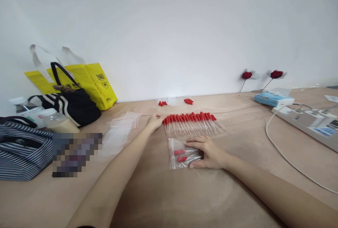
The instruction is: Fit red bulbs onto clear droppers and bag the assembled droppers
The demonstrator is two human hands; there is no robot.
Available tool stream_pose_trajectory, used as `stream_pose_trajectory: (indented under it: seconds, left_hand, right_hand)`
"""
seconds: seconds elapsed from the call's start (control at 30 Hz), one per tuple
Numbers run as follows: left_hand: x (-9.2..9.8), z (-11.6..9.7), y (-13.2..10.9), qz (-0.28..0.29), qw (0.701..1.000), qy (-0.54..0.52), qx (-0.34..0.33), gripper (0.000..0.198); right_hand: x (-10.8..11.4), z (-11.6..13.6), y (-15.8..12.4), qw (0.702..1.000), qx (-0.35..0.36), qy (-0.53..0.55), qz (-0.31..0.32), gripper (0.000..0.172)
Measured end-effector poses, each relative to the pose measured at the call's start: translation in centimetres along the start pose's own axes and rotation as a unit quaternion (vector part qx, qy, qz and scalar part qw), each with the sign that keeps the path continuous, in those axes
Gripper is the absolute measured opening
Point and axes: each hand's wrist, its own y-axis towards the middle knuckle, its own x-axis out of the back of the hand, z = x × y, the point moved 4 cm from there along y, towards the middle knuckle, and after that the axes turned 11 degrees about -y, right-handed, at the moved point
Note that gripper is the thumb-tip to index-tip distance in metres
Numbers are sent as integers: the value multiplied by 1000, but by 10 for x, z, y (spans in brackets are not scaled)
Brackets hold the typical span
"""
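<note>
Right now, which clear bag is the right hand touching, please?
The bag with just two red bulbs; other bags lie behind the dropper row or farther left.

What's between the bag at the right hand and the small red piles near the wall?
A row of red-topped droppers lies between the bag and the red piles, in the head view.

Two slim clear droppers with red bulbs (182, 159) lay inside one transparent zip-seal plastic bag (172, 154). Over a dozen more red-bulbed droppers (194, 116) made up one row, overlapping too closely for an exact count. There were two clusters of small red bulbs (188, 101), two dark-red artificial roses (246, 75), one blue tissue pack (273, 99), one white power strip (287, 116), one yellow tote bag (101, 83), one black bag with white stripes (81, 105) and one blue-and-white striped bag (26, 157).
</note>
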Motion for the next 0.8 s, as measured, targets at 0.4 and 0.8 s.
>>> stream_pose_trajectory:
  seconds: [0.4, 0.8]
  left_hand:
    - [21, -5, -8, -31, 992, -124, 24, 25]
    - [82, 18, -118, -65, 953, -295, 26, 39]
  right_hand:
    - [1, 1, 0, 1000, -4, 2, 3, 70]
    - [0, 0, 0, 1000, 1, 2, 5, 69]
